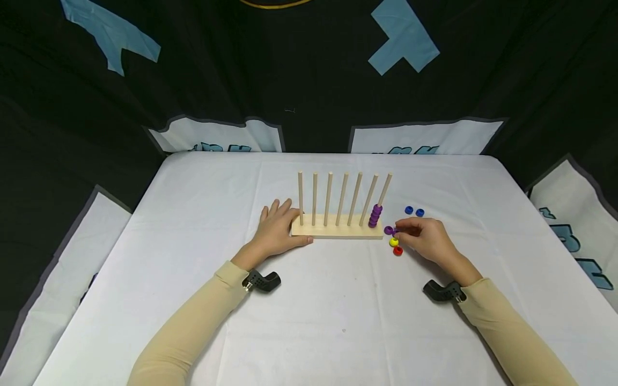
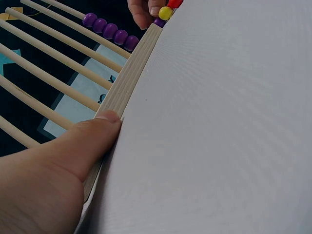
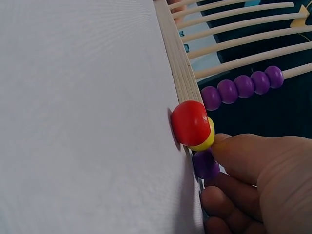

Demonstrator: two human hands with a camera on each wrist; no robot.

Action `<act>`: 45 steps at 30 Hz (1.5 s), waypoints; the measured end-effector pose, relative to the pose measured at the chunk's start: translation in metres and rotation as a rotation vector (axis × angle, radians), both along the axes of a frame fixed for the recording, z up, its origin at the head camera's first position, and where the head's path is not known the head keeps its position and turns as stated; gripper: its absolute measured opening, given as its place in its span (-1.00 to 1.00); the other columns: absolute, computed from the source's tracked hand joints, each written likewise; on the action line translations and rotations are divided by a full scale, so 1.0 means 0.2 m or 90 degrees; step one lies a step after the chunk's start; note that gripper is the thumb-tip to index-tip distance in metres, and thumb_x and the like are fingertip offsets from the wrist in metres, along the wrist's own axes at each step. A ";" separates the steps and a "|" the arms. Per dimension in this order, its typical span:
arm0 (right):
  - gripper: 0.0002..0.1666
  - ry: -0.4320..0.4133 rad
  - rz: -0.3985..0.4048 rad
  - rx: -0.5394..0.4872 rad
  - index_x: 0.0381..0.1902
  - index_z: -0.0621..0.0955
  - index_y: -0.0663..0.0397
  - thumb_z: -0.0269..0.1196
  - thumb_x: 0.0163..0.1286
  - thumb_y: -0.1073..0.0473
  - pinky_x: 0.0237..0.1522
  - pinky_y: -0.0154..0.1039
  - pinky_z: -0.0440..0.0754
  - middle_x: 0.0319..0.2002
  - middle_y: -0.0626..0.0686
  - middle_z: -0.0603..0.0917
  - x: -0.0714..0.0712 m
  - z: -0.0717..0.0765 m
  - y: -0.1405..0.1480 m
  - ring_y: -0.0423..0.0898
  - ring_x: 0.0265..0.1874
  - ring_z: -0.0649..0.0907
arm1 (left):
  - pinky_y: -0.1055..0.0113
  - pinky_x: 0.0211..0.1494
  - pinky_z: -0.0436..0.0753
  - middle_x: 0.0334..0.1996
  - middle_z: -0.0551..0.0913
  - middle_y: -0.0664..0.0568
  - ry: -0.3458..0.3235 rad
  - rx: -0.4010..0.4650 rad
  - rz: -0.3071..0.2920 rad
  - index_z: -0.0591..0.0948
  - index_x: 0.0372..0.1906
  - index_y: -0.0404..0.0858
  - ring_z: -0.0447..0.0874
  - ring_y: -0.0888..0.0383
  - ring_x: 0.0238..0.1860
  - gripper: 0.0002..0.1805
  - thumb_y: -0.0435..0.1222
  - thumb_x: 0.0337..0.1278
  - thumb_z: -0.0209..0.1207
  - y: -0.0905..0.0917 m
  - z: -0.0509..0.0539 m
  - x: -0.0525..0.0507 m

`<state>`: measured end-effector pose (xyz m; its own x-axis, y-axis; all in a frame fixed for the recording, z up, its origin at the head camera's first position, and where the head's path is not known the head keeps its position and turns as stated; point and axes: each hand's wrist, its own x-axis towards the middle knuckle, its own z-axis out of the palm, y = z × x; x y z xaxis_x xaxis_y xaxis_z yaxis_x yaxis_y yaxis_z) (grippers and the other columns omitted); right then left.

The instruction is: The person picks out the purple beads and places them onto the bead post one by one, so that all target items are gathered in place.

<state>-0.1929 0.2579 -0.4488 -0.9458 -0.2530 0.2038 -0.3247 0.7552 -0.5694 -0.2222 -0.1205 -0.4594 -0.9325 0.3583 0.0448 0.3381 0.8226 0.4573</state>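
In the head view, the wooden peg rack (image 1: 333, 231) stands on the white cloth (image 1: 309, 332); the left hand (image 1: 275, 231) lies at its nine o'clock, holding that end between thumb and forefinger, fingers otherwise spread. At three o'clock, the right hand (image 1: 427, 239) has thumb and forefinger nearly together on a pinched purple bead (image 1: 395, 232); I cannot tell whether it is off the cloth. Five purple beads (image 1: 375, 216) sit stacked on the rightmost peg and the six other pegs are bare, so I judge one column well begun, with six beads, the pinched one included, not yet threaded. From the right hand, a loose purple bead (image 1: 388, 230) and a yellow bead (image 1: 394, 242) lie towards nine o'clock, a red bead (image 1: 398, 251) towards eight, two blue beads (image 1: 414, 211) towards eleven. The left wrist view shows the thumb pressed along the rack's front edge, the stack at its twelve o'clock. In the right wrist view, the red bead is at ten o'clock from the thumb tip, partly covering the yellow.
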 end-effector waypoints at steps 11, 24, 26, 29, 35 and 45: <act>-0.64 -0.004 0.001 0.008 -0.04 0.74 0.31 0.48 0.19 0.32 -0.33 -0.45 0.61 -0.27 0.20 0.80 0.00 0.00 -0.01 -0.11 -0.37 0.67 | -0.41 0.58 -0.14 0.58 0.18 -0.32 0.004 0.000 0.000 0.51 0.36 -0.20 -0.11 -0.44 0.62 -0.13 0.21 0.02 0.38 0.00 0.00 -0.01; -0.68 -0.006 0.007 0.029 -0.05 0.75 0.28 0.45 0.20 0.36 -0.30 -0.35 0.62 -0.21 0.21 0.80 0.00 0.01 -0.01 -0.06 -0.32 0.68 | -0.41 0.58 -0.13 0.58 0.18 -0.32 0.007 -0.002 0.000 0.51 0.36 -0.20 -0.10 -0.43 0.62 -0.13 0.22 0.01 0.39 0.00 -0.01 -0.02; -0.68 -0.006 0.005 0.030 -0.06 0.76 0.27 0.45 0.20 0.37 -0.30 -0.35 0.62 -0.21 0.21 0.80 0.01 0.01 -0.01 -0.06 -0.33 0.67 | -0.42 0.57 -0.12 0.57 0.19 -0.32 0.012 -0.003 -0.001 0.51 0.35 -0.21 -0.09 -0.44 0.61 -0.13 0.22 0.02 0.39 0.00 -0.01 -0.02; -0.69 -0.004 0.005 0.028 -0.06 0.76 0.27 0.45 0.19 0.37 -0.31 -0.35 0.62 -0.23 0.20 0.80 0.01 0.01 -0.01 -0.07 -0.34 0.68 | -0.43 0.57 -0.11 0.57 0.18 -0.34 0.015 0.000 -0.002 0.51 0.35 -0.22 -0.08 -0.45 0.61 -0.13 0.21 0.02 0.39 0.00 -0.01 -0.01; -0.70 -0.008 0.003 0.027 -0.07 0.76 0.27 0.45 0.20 0.35 -0.34 -0.37 0.58 -0.26 0.18 0.79 0.01 0.01 -0.01 -0.10 -0.36 0.65 | -0.43 0.56 -0.11 0.57 0.18 -0.35 0.018 0.007 -0.004 0.52 0.35 -0.23 -0.07 -0.46 0.60 -0.13 0.21 0.02 0.39 -0.01 -0.01 0.00; -0.70 -0.008 0.002 0.019 -0.08 0.76 0.26 0.46 0.20 0.33 -0.37 -0.39 0.54 -0.32 0.14 0.78 0.00 0.01 -0.01 -0.14 -0.39 0.61 | -0.42 0.57 -0.11 0.57 0.19 -0.34 0.018 0.008 -0.003 0.52 0.34 -0.22 -0.07 -0.46 0.60 -0.13 0.21 0.01 0.39 -0.01 -0.02 0.00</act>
<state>-0.1926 0.2563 -0.4473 -0.9471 -0.2624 0.1847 -0.3209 0.7707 -0.5505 -0.2231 -0.1220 -0.4628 -0.9292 0.3617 0.0760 0.3547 0.8150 0.4583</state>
